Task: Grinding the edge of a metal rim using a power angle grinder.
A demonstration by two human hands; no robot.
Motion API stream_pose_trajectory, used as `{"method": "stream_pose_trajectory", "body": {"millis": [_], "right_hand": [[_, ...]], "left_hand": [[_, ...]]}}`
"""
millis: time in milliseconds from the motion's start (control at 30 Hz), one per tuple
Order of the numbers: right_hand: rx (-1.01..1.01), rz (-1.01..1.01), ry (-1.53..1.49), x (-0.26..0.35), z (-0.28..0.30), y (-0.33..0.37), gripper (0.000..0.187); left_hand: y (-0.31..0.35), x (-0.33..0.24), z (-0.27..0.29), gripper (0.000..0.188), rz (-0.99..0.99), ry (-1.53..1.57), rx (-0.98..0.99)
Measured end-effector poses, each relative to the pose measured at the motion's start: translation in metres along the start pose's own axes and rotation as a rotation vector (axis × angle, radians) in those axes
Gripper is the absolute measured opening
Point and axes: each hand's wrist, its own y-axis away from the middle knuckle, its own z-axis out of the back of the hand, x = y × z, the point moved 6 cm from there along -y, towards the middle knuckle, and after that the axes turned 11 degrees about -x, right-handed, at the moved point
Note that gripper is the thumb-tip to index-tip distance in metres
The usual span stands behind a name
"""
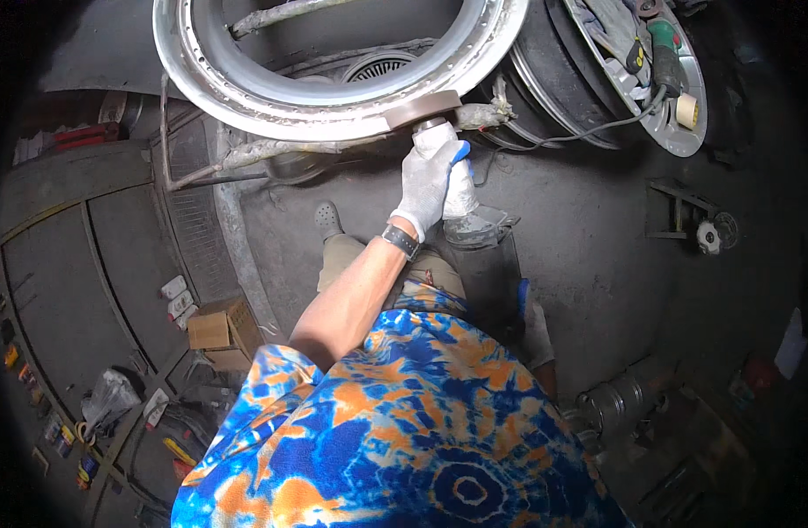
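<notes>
My left hand [426, 187], in a white glove with blue at the fingers, is closed round the white-wrapped body of a power sander [459, 189]. The sander's brown round disc [423, 109] meets the lower edge of a silvery wheel rim [272, 119], seemingly touching it. At the tool's lower end is a grey blocky part [476, 229]. My right hand [536, 333], gloved too, hangs low beside my right hip, away from the wheel rim. My shirt and the dimness hide much of it, so its fingers do not show clearly.
A wrapped metal stand [259, 154] carries the rim. To the right, dark wheels [562, 70] lean beside a silvery tray [686, 132] holding a green corded power tool [664, 48]; its cable droops leftward. A cardboard box [224, 330] sits left, a small metal frame [677, 211] right.
</notes>
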Motion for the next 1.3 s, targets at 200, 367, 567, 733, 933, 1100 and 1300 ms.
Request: {"method": "stream_pose_trajectory", "body": {"millis": [200,367,567,733,933,1100,1300], "right_hand": [[-0.067,-0.014,0.243,-0.032,-0.042,0.015,0.068],[-0.069,0.019,0.178,-0.071,-0.087,0.029,0.070],[-0.001,-0.104,0.118,-0.121,-0.138,0.014,0.072],[0.012,-0.094,0.257,-0.151,-0.133,-0.026,0.077],[-0.020,-0.221,0.022,-0.136,-0.093,-0.038,0.079],[-0.060,-0.114,0.050,-0.092,-0.044,-0.050,0.080],[-0.128,-0.035,0.008,-0.036,-0.030,-0.037,0.066]], "left_hand": [[-0.008,-0.010,0.054,0.022,-0.113,-0.110,-0.009],[0.005,-0.046,0.094,0.023,-0.007,-0.059,-0.001],[0.001,-0.091,0.146,0.022,-0.060,-0.193,-0.027],[-0.004,-0.113,0.157,0.016,-0.128,-0.173,-0.040],[-0.006,-0.071,0.128,0.018,-0.074,-0.163,-0.043],[-0.008,-0.026,0.070,0.019,-0.050,-0.122,0.058],[-0.014,-0.002,0.015,0.030,-0.052,-0.074,0.141]]}}
